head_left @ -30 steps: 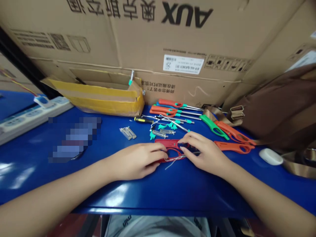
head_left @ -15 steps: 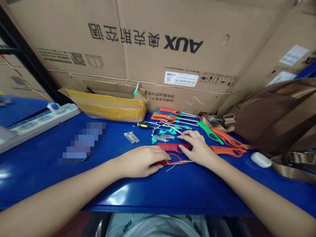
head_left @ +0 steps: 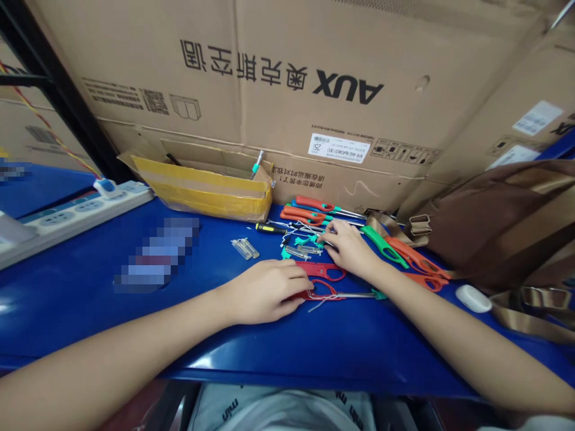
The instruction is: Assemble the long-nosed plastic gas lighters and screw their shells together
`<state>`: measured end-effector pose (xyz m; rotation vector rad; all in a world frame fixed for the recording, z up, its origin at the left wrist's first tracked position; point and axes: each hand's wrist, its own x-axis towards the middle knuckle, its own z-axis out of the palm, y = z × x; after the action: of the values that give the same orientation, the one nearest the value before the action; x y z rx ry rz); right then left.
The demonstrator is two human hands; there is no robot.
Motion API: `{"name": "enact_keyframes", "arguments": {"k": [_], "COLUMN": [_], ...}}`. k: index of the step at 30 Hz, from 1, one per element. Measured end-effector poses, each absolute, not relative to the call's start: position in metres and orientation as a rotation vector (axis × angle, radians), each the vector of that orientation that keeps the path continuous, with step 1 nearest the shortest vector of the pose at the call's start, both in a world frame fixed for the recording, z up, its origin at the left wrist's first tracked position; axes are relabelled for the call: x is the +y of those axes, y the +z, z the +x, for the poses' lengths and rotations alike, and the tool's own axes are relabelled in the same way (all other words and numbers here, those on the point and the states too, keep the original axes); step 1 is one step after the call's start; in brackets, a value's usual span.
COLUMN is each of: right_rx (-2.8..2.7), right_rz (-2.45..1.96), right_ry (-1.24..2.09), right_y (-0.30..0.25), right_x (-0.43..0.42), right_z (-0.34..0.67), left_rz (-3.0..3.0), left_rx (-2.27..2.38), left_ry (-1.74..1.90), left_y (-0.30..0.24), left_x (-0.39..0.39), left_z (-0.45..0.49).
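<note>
My left hand (head_left: 269, 291) is closed on the end of a red lighter handle shell (head_left: 324, 290), which lies low over the blue table. A metal tube (head_left: 354, 294) with a teal tip and thin white wires extends from that shell to the right. Just behind it lies another red handle shell (head_left: 335, 271). My right hand (head_left: 351, 248) has its fingers bent and apart at the teal plastic pieces (head_left: 306, 240); its fingertips partly hide what they touch. Clear fuel tanks (head_left: 297, 252) lie beside these pieces, and more clear tanks (head_left: 245, 248) sit to the left.
A yellow-black screwdriver (head_left: 271, 228) and several orange-handled lighters (head_left: 303, 214) lie behind the hands. Green (head_left: 384, 245) and orange shells (head_left: 415, 257) are at right, near a white case (head_left: 473, 298) and brown bag (head_left: 498, 221). A taped carton (head_left: 202, 191) and power strip (head_left: 76, 218) stand left.
My right hand has moved away from the red shells and tube, back to the teal pieces, uncovering the tube's teal tip. My left hand keeps its hold. The view has shifted slightly.
</note>
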<state>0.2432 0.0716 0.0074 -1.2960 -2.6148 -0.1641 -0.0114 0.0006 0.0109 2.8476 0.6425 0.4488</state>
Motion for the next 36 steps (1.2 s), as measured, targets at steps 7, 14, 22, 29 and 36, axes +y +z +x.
{"name": "enact_keyframes", "arguments": {"k": [7, 14, 22, 29, 36], "right_rx": [-2.728, -2.546, -2.368, -2.266, -2.363], "right_rz": [-1.156, -1.16, -1.165, -1.074, -1.055], "right_ry": [-0.212, -0.16, 0.349, 0.479, 0.157], "right_y": [0.017, 0.02, 0.011, 0.005, 0.004], "right_x": [0.065, 0.041, -0.016, -0.021, -0.029], "right_z": [0.244, 0.243, 0.228, 0.231, 0.235], "left_rz": [2.863, 2.654, 2.242, 1.975, 1.794], "left_rx": [0.793, 0.903, 0.846, 0.839, 0.867], "left_ry": [0.54, 0.678, 0.878, 0.966, 0.858], "left_y": [0.013, 0.013, 0.002, -0.001, -0.001], "left_x": [-0.004, -0.007, -0.007, -0.01, -0.01], "left_z": [-0.01, -0.009, -0.001, 0.008, 0.009]}}
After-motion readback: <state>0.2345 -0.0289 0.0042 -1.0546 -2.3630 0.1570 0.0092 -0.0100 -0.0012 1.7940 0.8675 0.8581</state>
